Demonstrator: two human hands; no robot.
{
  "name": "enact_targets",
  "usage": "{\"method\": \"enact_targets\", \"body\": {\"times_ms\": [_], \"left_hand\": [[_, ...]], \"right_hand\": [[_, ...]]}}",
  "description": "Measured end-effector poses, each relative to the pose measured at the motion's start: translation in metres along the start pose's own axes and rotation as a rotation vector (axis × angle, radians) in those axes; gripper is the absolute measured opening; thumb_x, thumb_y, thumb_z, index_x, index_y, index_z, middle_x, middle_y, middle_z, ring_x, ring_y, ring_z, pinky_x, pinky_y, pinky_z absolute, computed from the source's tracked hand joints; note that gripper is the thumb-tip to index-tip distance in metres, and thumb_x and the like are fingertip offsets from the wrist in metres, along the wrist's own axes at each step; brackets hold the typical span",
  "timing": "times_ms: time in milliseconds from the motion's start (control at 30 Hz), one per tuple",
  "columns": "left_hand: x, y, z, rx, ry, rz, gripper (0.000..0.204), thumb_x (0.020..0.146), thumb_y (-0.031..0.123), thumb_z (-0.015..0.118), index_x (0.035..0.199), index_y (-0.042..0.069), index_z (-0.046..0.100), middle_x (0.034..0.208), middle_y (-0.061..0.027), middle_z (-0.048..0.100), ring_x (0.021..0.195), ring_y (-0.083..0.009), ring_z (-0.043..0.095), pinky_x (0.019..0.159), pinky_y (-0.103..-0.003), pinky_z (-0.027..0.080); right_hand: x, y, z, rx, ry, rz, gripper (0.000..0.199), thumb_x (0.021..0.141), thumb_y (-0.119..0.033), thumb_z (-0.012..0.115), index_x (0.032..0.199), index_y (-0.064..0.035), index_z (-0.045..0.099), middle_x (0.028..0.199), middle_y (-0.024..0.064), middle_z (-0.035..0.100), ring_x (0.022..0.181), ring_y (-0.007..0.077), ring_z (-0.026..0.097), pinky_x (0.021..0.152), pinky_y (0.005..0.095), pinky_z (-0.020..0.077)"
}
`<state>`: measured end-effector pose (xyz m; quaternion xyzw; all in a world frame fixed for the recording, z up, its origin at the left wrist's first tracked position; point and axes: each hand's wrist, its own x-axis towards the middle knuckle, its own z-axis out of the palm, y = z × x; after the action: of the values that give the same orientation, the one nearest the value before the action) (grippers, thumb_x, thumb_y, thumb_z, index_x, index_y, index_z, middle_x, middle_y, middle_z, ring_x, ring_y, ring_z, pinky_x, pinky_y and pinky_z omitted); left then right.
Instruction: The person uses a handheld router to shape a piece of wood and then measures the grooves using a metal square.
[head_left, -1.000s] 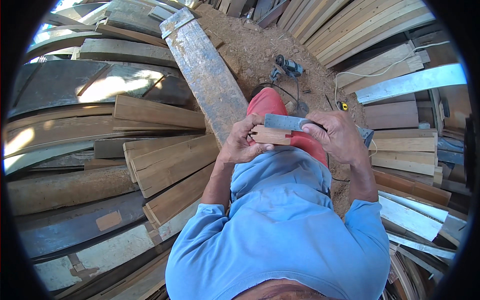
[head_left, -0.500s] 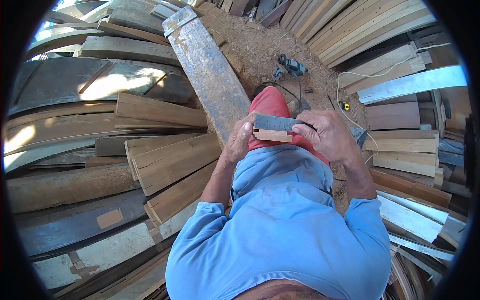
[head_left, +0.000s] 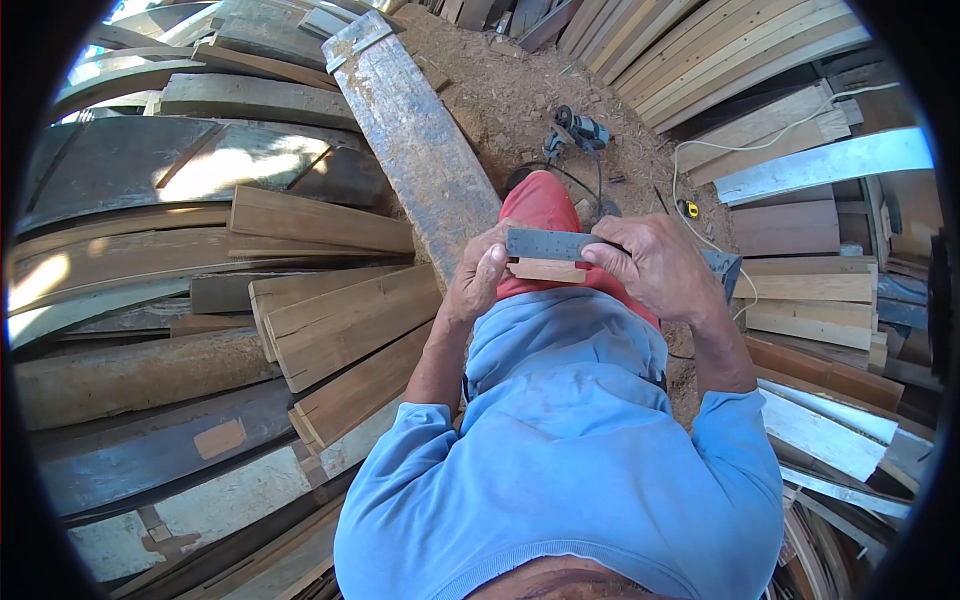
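Between my two hands, above my red-covered knee, is a dark grey, flat wooden-looking strip [head_left: 547,244]. A pale bare-wood piece [head_left: 548,270] lies along its lower side; I cannot tell whether the two are one piece. My left hand [head_left: 479,273] grips the left end, thumb on the near side and other fingers mostly hidden behind. At the right end my right hand [head_left: 650,262] is closed, its thumb pressed against the strip. Beyond that wrist shows a blue-grey flat piece [head_left: 722,268]; its link to the strip is hidden.
A long worn plank [head_left: 415,140] slants away on the left. A corded power tool [head_left: 580,128] and a yellow tape measure [head_left: 687,208] lie on the sawdust-covered floor [head_left: 510,95]. Stacked boards [head_left: 340,320] crowd the left, with more planks [head_left: 810,290] on the right. A pale cord [head_left: 735,150] runs there.
The strip has shifted very slightly and its face is turned a little differently. More of the blue-grey piece shows beyond my right wrist. Both hands keep their hold.
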<state>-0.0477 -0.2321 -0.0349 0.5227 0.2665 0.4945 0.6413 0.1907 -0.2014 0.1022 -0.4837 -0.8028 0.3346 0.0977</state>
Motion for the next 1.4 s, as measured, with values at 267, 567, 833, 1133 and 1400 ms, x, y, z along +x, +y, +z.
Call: {"method": "enact_targets", "body": {"times_ms": [267, 567, 833, 1133, 1400], "left_hand": [[-0.001, -0.004, -0.005, 0.041, 0.031, 0.014, 0.052, 0.105, 0.042, 0.042, 0.113, -0.005, 0.063, 0.104, -0.0096, 0.062, 0.097, -0.0187, 0.057, 0.089, -0.033, 0.043], [-0.004, -0.006, -0.003, -0.133, 0.13, -0.006, 0.037, 0.104, 0.032, 0.048, 0.124, 0.002, 0.054, 0.108, -0.0067, 0.061, 0.099, -0.0135, 0.058, 0.088, -0.03, 0.046], [-0.007, -0.021, 0.02, -0.167, 0.265, 0.128, 0.048, 0.092, 0.005, 0.069, 0.129, 0.01, 0.039, 0.122, -0.0085, 0.056, 0.109, -0.0148, 0.056, 0.093, -0.029, 0.045], [-0.006, -0.022, 0.014, -0.008, 0.146, 0.157, 0.051, 0.089, 0.001, 0.072, 0.128, 0.009, 0.04, 0.132, -0.0148, 0.054, 0.123, -0.021, 0.053, 0.105, -0.038, 0.042], [-0.006, -0.016, 0.018, 0.153, 0.165, 0.326, 0.052, 0.09, -0.002, 0.069, 0.129, 0.01, 0.036, 0.133, -0.0199, 0.053, 0.127, -0.023, 0.052, 0.108, -0.04, 0.04]], "right_hand": [[0.003, 0.0, -0.002, 0.011, -0.043, 0.036, 0.032, 0.096, -0.034, 0.061, 0.086, -0.0054, 0.069, 0.075, 0.0202, 0.065, 0.074, 0.0418, 0.065, 0.067, 0.051, 0.0484], [0.009, 0.002, -0.005, -0.005, -0.047, 0.052, 0.028, 0.095, -0.03, 0.063, 0.088, -0.0031, 0.069, 0.075, 0.0198, 0.065, 0.072, 0.0404, 0.064, 0.065, 0.0478, 0.0474], [0.011, 0.007, -0.003, 0.015, 0.051, 0.029, 0.03, 0.095, -0.032, 0.063, 0.089, -0.0027, 0.068, 0.072, 0.0214, 0.063, 0.071, 0.0423, 0.063, 0.064, 0.0502, 0.0471], [-0.002, 0.009, -0.014, 0.104, 0.061, 0.152, 0.03, 0.095, -0.029, 0.064, 0.094, 0.0002, 0.068, 0.077, 0.0217, 0.064, 0.07, 0.0401, 0.063, 0.063, 0.0449, 0.0472], [-0.008, 0.009, -0.008, 0.037, 0.008, 0.155, 0.027, 0.096, -0.028, 0.065, 0.101, -0.0018, 0.071, 0.075, 0.0165, 0.063, 0.064, 0.0294, 0.06, 0.062, 0.039, 0.047]]}}
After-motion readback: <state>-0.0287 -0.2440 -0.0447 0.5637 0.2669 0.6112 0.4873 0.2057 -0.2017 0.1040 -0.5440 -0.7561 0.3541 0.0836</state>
